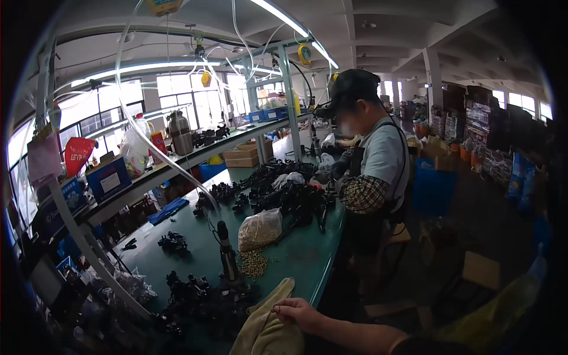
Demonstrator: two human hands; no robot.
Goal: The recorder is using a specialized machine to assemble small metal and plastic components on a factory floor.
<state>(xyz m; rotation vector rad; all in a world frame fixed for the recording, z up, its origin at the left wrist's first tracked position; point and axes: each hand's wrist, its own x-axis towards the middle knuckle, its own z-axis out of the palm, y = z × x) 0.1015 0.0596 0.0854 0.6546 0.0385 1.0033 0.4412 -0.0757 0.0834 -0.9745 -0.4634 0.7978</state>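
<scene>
My right hand [300,315] is bare and reaches in from the lower right. Its thumb and fingers pinch a tan cloth work glove [269,325] near the table's front edge. The glove runs down to the lower edge of the picture, with one narrow part pointing up. No skin of my left hand shows; whether it is inside the glove I cannot tell. Just beyond the glove lie a pile of black parts [198,299] and a black power screwdriver [227,254], upright on its hose. Small brass-coloured fasteners [253,264] spill beside a clear plastic bag [260,229] full of them.
A co-worker [378,148] in a cap and checked sleeve stands at the right side of the green table [307,269]. Black parts [290,192] heap up mid-table. A shelf [177,163] with boxes runs along the left. Wooden stools [481,270] stand on the right.
</scene>
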